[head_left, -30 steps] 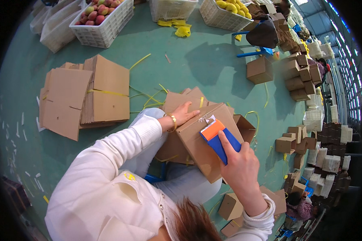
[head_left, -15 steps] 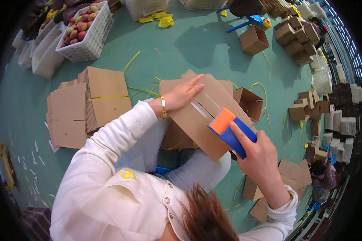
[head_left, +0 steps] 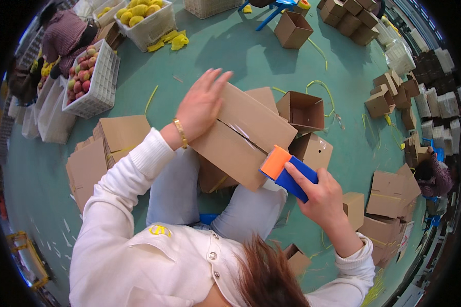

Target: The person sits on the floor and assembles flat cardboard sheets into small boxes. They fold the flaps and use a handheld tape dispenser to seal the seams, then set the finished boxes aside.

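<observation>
A brown cardboard box (head_left: 251, 115) rests tilted over my knees, a dark seam running across its face with a shiny strip beside it. My left hand (head_left: 202, 105) lies at the box's upper left end, fingers stretched out and slightly blurred, holding nothing. At the lower right end of the seam is a tape dispenser (head_left: 298, 180) with an orange front and a blue body. My right hand (head_left: 323, 197) grips it, index finger laid along its top. The dispenser's front edge is at the box; whether it touches is hard to see.
Open boxes (head_left: 303, 110) stand beyond my knees. Flattened cartons (head_left: 123, 134) are stacked at left, and more cartons (head_left: 392, 194) lie at right. A white crate (head_left: 100, 84) of apples and another crate (head_left: 153, 25) of yellow-wrapped fruit stand far left. Yellow straps (head_left: 325, 87) lie on the floor. Other people sit nearby.
The box has turned a little, and the dispenser is now at the seam's lower right end. My left hand has shifted leftward on the box. The whole view has swung.
</observation>
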The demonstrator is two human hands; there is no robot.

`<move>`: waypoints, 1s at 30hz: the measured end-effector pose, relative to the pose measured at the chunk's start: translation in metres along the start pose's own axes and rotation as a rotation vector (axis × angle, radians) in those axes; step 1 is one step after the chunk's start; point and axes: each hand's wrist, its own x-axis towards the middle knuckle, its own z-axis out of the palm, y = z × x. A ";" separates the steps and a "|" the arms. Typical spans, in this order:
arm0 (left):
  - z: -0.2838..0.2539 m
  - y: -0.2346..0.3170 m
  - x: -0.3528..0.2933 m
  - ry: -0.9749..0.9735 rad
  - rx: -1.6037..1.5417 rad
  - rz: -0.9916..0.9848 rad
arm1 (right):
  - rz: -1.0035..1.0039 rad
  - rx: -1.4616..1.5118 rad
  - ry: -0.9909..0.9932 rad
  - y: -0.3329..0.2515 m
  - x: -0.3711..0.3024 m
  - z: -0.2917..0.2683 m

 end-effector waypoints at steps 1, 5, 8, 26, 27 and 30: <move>-0.003 0.017 0.018 -0.016 -0.021 0.148 | 0.013 -0.002 0.001 -0.001 -0.001 0.001; 0.026 0.062 0.042 -0.502 -0.130 0.332 | 0.024 0.000 0.009 -0.005 0.001 0.003; 0.032 0.047 0.043 -0.490 -0.261 0.380 | 0.045 0.002 0.006 -0.007 0.003 0.003; 0.028 0.043 0.037 -0.501 -0.336 0.312 | 0.125 0.036 0.036 0.000 -0.048 0.011; 0.028 0.041 0.039 -0.500 -0.335 0.315 | 0.126 0.034 0.047 0.003 -0.051 0.013; 0.029 0.036 0.039 -0.475 -0.303 0.331 | 0.173 0.022 0.004 0.010 -0.067 0.016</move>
